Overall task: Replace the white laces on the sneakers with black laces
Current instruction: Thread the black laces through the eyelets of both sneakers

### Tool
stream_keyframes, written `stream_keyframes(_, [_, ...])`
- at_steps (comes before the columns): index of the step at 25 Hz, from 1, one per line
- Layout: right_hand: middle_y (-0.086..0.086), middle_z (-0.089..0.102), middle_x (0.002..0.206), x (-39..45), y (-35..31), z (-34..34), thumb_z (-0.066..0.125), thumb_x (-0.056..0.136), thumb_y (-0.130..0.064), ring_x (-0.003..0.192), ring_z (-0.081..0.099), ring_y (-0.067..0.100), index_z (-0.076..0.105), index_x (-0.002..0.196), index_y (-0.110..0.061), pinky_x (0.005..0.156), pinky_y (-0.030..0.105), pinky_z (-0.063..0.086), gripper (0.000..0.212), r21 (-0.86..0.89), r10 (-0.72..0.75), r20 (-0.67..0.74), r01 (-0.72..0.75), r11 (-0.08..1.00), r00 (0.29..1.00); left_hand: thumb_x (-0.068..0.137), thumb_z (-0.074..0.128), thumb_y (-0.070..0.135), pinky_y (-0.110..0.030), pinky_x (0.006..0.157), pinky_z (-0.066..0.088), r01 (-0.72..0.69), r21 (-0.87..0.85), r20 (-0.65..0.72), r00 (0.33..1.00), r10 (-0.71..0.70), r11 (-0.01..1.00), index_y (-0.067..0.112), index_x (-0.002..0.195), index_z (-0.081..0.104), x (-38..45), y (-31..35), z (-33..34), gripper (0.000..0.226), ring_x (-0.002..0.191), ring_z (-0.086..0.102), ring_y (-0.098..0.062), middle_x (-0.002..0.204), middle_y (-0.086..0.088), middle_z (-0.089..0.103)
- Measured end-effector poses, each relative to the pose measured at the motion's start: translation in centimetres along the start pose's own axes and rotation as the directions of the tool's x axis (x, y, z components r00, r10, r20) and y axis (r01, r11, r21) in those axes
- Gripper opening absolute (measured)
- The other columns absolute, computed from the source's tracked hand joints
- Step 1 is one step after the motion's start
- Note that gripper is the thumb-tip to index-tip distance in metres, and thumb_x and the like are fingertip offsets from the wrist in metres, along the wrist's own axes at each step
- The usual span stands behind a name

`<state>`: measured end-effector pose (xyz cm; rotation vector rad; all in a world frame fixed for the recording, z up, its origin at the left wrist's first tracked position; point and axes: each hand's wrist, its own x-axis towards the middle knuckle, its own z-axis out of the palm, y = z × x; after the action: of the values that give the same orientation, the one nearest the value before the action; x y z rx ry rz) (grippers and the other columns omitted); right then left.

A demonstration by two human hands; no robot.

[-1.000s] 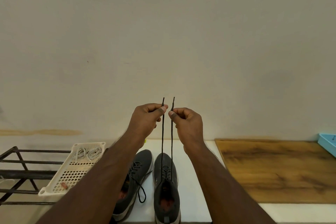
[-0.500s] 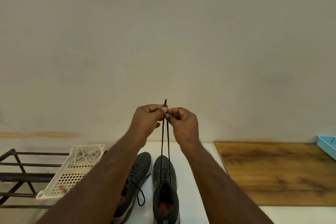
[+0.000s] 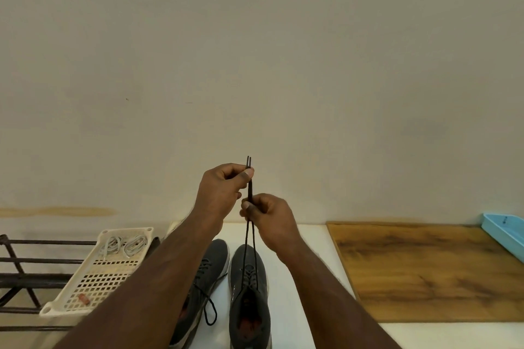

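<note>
Step in hand: evening out the black lace (image 3: pixel 251 246) on the right-hand sneaker (image 3: pixel 249 292). Both ends were pulled straight up from the top eyelets and held together above the shoe.

Left hand (image 3: pixel 219 193) sat at 12 o'clock from that sneaker, thumb and forefinger pinched on both lace tips (the two aglets poked out just above the thumb, level with each other). Right hand (image 3: pixel 269 214) was just below it, at about 5 o'clock from the left hand, fingers curled and pinching the same two strands lower down. Both grips closed on lace, neither hand free.

Left-hand sneaker (image 3: pixel 204 283) lay touching or nearly touching its mate, at 9 o'clock from it. It already carried a black lace, one loose end looped on the white tabletop (image 3: pixel 297 306) between the shoes. Whether it was tied could not be told.

White laces (image 3: pixel 124 245) lay coiled in the perforated tray (image 3: pixel 93 283) at 9 o'clock from the shoes, so removal looked done.

Judgement: task near its end, threading on both shoes looked complete. Next move likely called for separating the two strands, one per hand, and keeping tension so the crossings stayed snug while a knot was started. Risk: letting one tip slip would leave the ends uneven.
</note>
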<state>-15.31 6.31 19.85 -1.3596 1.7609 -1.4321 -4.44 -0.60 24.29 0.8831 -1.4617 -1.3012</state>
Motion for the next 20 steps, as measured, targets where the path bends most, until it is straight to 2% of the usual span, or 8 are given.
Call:
stream_keyframes(3, [-0.001,0.074,0.086,-1.0,1.1,0.1,0.057,0.101,-0.025,0.083,0.071,0.015,0.071,0.101,-0.02,0.09,0.039,0.058,0.014,0.04,0.042,0.072,-0.045,0.998,0.996,0.1,0.058,0.019,-0.039,0.079,0.061,0.073,-0.141,-0.035,0.996,-0.079,0.987,0.012,0.104,0.067,-0.1,-1.1,-0.3,0.012,0.092,0.073,-0.021,0.099,-0.007,0.071])
stream_keyframes(6, [-0.004,0.071,0.085,-1.9,2.6,0.2,0.057,0.101,-0.029,0.081,0.068,0.01,0.07,0.101,-0.019,0.084,0.029,0.057,0.017,-0.072,0.11,0.181,-0.098,0.993,0.977,0.102,0.054,0.017,-0.045,0.077,0.062,0.161,-0.284,-0.072,0.979,-0.189,0.945,0.009,0.111,0.062,-0.2,-2.4,-0.8,0.014,0.084,0.072,-0.026,0.097,-0.012,0.069])
stream_keyframes(9, [-0.007,0.074,0.081,-2.3,4.5,0.2,0.06,0.098,-0.031,0.076,0.067,0.003,0.073,0.093,-0.018,0.079,0.025,0.053,0.019,-0.147,0.159,0.129,-0.14,0.979,0.979,0.101,0.057,0.021,-0.044,0.081,0.06,0.211,-0.264,-0.09,0.966,-0.242,0.941,0.012,0.11,0.064,0.6,-4.6,-1.6,0.015,0.089,0.073,-0.024,0.097,-0.009,0.072])
stream_keyframes(10, [-0.006,0.074,0.08,-2.2,5.5,0.2,0.061,0.097,-0.03,0.076,0.067,0.003,0.073,0.09,-0.018,0.08,0.027,0.053,0.019,-0.155,0.174,0.069,-0.161,0.975,0.982,0.1,0.059,0.023,-0.043,0.084,0.059,0.251,-0.167,-0.071,0.962,-0.265,0.954,0.014,0.111,0.065,0.7,-5.7,-1.9,0.016,0.093,0.072,-0.024,0.099,-0.007,0.073])
stream_keyframes(12, [-0.005,0.075,0.082,-1.8,7.8,0.1,0.059,0.097,-0.029,0.08,0.068,0.008,0.073,0.09,-0.019,0.084,0.031,0.055,0.018,-0.227,0.218,-0.044,-0.222,0.948,0.975,0.096,0.062,0.026,-0.044,0.092,0.056,0.318,0.182,-0.02,0.947,-0.32,0.93,0.017,0.117,0.066,0.2,-9.0,-2.8,0.023,0.102,0.068,-0.024,0.107,-0.007,0.072])
stream_keyframes(15, [-0.003,0.072,0.114,-2.6,12.2,1.0,0.052,0.099,-0.029,0.103,0.068,0.015,0.068,0.119,-0.021,0.096,0.032,0.052,0.026,-0.426,0.318,-0.065,-0.314,0.849,0.946,0.095,0.057,0.014,-0.037,0.099,0.05,0.253,0.625,0.059,0.928,-0.367,0.739,0.018,0.128,0.061,-2.1,-14.2,-4.7,0.033,0.112,0.062,-0.022,0.122,-0.005,0.065])
stream_keyframes(17, [-0.001,0.068,0.123,-3.7,14.8,1.9,0.046,0.102,-0.027,0.111,0.064,0.02,0.065,0.125,-0.021,0.097,0.03,0.049,0.031,-0.481,0.364,-0.038,-0.336,0.81,0.931,0.091,0.052,0.003,-0.033,0.101,0.045,0.188,0.745,0.056,0.938,-0.341,0.64,0.017,0.132,0.058,-3.3,-16.2,-6.1,0.044,0.119,0.057,-0.021,0.131,-0.004,0.062])
stream_keyframes(20, [0.003,0.066,0.131,-4.7,17.0,3.2,0.04,0.105,-0.024,0.121,0.06,0.023,0.063,0.132,-0.021,0.106,0.032,0.045,0.036,-0.49,0.359,0.029,-0.3,0.818,0.933,0.086,0.054,0.001,-0.04,0.105,0.043,0.17,0.848,-0.063,0.973,-0.223,0.501,0.018,0.137,0.055,-3.2,-17.8,-8.9,0.054,0.128,0.051,-0.025,0.139,-0.005,0.054])
